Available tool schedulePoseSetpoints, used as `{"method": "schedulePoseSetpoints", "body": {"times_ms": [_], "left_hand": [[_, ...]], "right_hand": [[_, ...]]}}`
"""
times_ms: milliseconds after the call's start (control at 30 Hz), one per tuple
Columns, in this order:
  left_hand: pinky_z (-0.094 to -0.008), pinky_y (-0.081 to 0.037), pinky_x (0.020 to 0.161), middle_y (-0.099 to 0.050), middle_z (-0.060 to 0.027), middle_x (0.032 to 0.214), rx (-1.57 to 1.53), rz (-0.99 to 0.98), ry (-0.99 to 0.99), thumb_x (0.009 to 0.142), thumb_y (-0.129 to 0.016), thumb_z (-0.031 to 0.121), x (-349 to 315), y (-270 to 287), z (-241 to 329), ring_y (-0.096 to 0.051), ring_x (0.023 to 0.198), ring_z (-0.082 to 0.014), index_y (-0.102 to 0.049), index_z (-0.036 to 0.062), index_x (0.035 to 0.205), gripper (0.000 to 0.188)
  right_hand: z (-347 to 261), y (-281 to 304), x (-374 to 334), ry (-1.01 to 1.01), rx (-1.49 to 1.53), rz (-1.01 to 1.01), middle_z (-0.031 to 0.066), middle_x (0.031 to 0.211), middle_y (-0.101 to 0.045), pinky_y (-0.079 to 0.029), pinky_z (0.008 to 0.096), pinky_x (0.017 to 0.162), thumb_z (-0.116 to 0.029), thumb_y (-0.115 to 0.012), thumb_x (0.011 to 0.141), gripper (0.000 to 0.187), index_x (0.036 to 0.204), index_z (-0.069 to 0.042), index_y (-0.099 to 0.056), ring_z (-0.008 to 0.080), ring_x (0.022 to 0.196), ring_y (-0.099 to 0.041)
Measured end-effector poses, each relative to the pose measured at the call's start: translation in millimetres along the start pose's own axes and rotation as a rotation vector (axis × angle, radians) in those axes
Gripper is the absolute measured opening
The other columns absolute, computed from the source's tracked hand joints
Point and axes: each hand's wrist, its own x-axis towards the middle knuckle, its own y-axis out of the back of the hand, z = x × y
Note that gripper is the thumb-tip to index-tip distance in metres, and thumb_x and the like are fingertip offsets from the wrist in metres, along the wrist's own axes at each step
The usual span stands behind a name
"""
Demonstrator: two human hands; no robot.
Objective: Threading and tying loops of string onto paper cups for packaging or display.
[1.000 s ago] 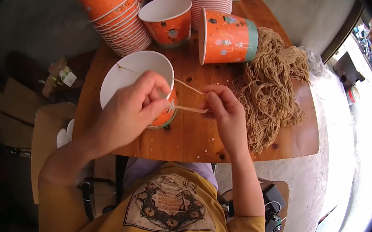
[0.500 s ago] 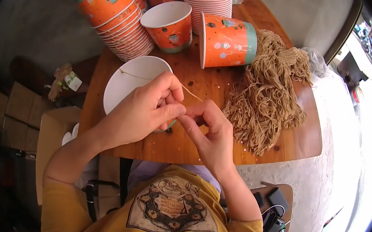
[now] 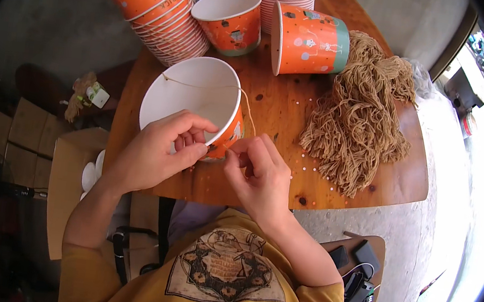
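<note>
In front of me an orange paper bucket (image 3: 160, 97) with a white inside stands on the table, its mouth tilted up toward me. A thin tan cord (image 3: 249, 109) starts at the inside wall, crosses the mouth, passes over the right rim and runs down to my right hand (image 3: 261, 177). That hand is closed in a pinch on the cord, and a short bit pokes out at its fingertips. My left hand (image 3: 155, 153) lies at the bucket's near rim, thumb and forefinger apart, other fingers curled, with nothing visible in it.
A bundle of tan cords (image 3: 365, 117) lies on the wooden table (image 3: 279, 110) at right. Behind are a bucket on its side (image 3: 314, 43), an upright bucket (image 3: 232, 30) and nested stacks (image 3: 164, 20). An open carton (image 3: 70, 191) is at left, a stool with devices (image 3: 356, 247) at lower right.
My hands, close together before, have parted. The left has moved left and loosened; the right keeps the cord pinched. More of the bucket now shows, and the view has shifted slightly.
</note>
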Motion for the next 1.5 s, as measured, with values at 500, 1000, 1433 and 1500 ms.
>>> {"method": "schedulePoseSetpoints", "body": {"times_ms": [500,1000,1433,1500], "left_hand": [[-0.0228,-0.047,0.069,-0.057,-0.0003,0.087,-0.048,-0.030,0.040,0.091,-0.058,0.003,2.4,-0.5,0.5,-0.052,0.075,-0.0069,-0.057,0.0005,0.124,0.033],[-0.0261,-0.049,0.071,-0.064,-0.0047,0.089,-0.126,-0.154,0.165,0.097,-0.053,0.010,26.0,6.3,-9.8,-0.057,0.079,-0.0087,-0.057,0.0001,0.105,0.013],[-0.0256,-0.048,0.073,-0.059,-0.0025,0.098,-0.219,0.069,-0.069,0.096,-0.055,0.008,28.4,5.4,-13.3,-0.055,0.085,-0.0086,-0.055,0.0020,0.101,0.008],[-0.0253,-0.048,0.075,-0.060,-0.0031,0.100,-0.254,0.065,-0.082,0.096,-0.054,0.006,27.9,6.4,-15.1,-0.056,0.088,-0.0091,-0.055,0.0023,0.105,0.010]], "right_hand": [[3.9,-9.9,6.8,0.007,-0.037,0.001,0.0092,0.079,-0.059,-0.051,0.0374,0.057,-0.005,-0.069,0.080,0.013,0.085,-0.005,-0.057,0.0266,0.065,-0.062],[-3.6,-11.6,11.6,-0.023,-0.115,-0.041,0.0094,0.079,-0.061,-0.050,0.0378,0.055,-0.009,-0.069,0.083,0.014,0.085,-0.005,-0.055,0.0276,0.062,-0.062],[-19.6,13.5,46.8,-0.174,-0.058,-0.247,0.0032,0.055,-0.052,-0.041,0.0285,0.047,-0.016,-0.069,0.089,0.018,0.102,-0.007,-0.062,0.0113,0.047,-0.050],[-15.4,9.4,51.1,-0.229,-0.011,-0.290,0.0016,0.055,-0.051,-0.040,0.0272,0.048,-0.016,-0.069,0.089,0.015,0.099,-0.006,-0.062,0.0079,0.048,-0.048]]}}
